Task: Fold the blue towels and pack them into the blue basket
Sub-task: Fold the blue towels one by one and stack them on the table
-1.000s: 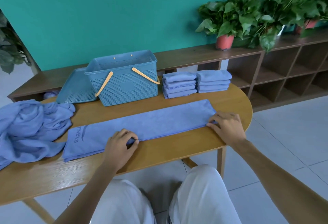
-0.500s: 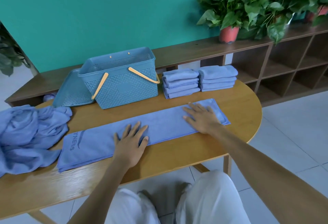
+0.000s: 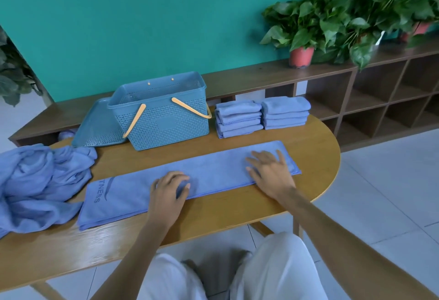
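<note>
A blue towel point(image 3: 213, 173), folded into a long strip, lies across the wooden table point(image 3: 237, 214). My left hand point(image 3: 169, 189) rests on its middle with fingers curled against the cloth. My right hand point(image 3: 269, 169) lies flat on the strip's right part, fingers spread. Behind the strip stands the blue basket point(image 3: 164, 119) with orange handles, nothing visible inside. Two stacks of folded blue towels point(image 3: 238, 119) point(image 3: 286, 113) sit to the basket's right. A heap of unfolded blue towels point(image 3: 35, 185) lies at the table's left end.
The basket's lid point(image 3: 97, 126) leans against its left side. A low wooden shelf point(image 3: 249, 78) runs behind the table with potted plants point(image 3: 306, 28) on top. The table's rounded right end drops to a tiled floor point(image 3: 380, 192). My knees are under the front edge.
My right hand slid from the towel's right end inward and flattened on the cloth. My left hand opened flat on the strip, then curled its fingers again. The view shifted a little.
</note>
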